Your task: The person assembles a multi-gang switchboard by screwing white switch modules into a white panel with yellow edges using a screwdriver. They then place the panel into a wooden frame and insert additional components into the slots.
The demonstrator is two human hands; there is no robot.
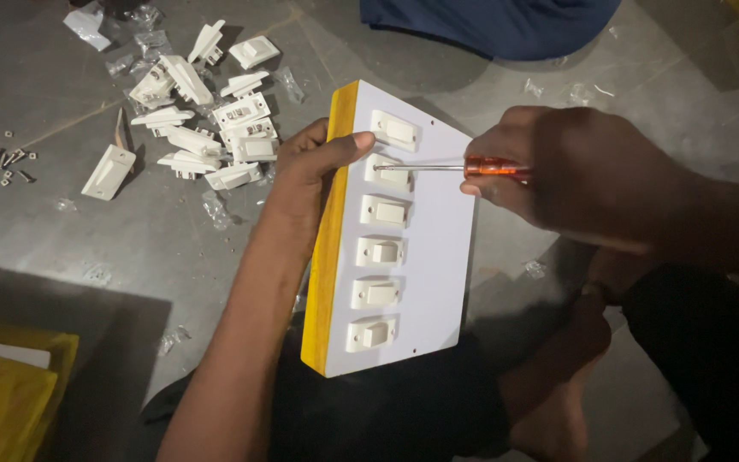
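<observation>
The right hand (579, 175) is closed around a screwdriver (459, 168) with an orange handle; the shaft tip meets the second switch (387, 171) from the top. The left hand (310, 167) grips the yellow edge of the white switch board (438, 257), thumb over the front face. The board rests on the person's lap. Loose white switches (207, 128) and small screws (8, 162) lie on the grey floor (87, 248), well apart.

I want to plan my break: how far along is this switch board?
Six white switches already sit in the white board. In hand: the left hand steadies the board's yellow edge while the right hand holds a screwdriver at the second switch from the top. A pile of loose switches and some screws lie on the floor.
</observation>
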